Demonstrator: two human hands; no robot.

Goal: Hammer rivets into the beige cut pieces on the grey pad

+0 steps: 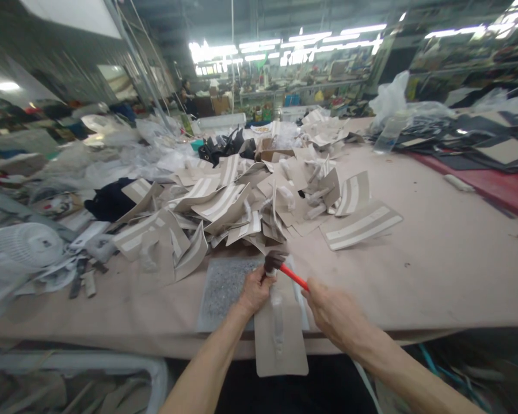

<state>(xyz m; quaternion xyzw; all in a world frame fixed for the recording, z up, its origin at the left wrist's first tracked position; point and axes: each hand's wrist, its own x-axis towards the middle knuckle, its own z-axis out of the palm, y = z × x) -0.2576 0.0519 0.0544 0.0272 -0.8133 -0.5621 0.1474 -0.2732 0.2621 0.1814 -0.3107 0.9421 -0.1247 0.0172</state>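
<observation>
A hammer with a dark head and red handle [294, 277] is gripped in my right hand [334, 310]. Its head is right at the fingertips of my left hand [255, 290], which is closed in a pinch around a small pale piece [271, 272] whose kind is unclear. Below lies a beige panel [280, 345] with a clear plastic-wrapped strip [278, 325] along its middle. The panel rests partly on a grey speckled board [224, 293], and its near end sticks out past the table edge.
Beyond my hands, beige panels with white strips [224, 201] form a loose heap. A white fan [23, 247] stands left. A grey bin [155, 368] holds more pieces below the pinkish tabletop [435, 259]. Dark panels [466, 135] lie far right on a red surface [492, 181].
</observation>
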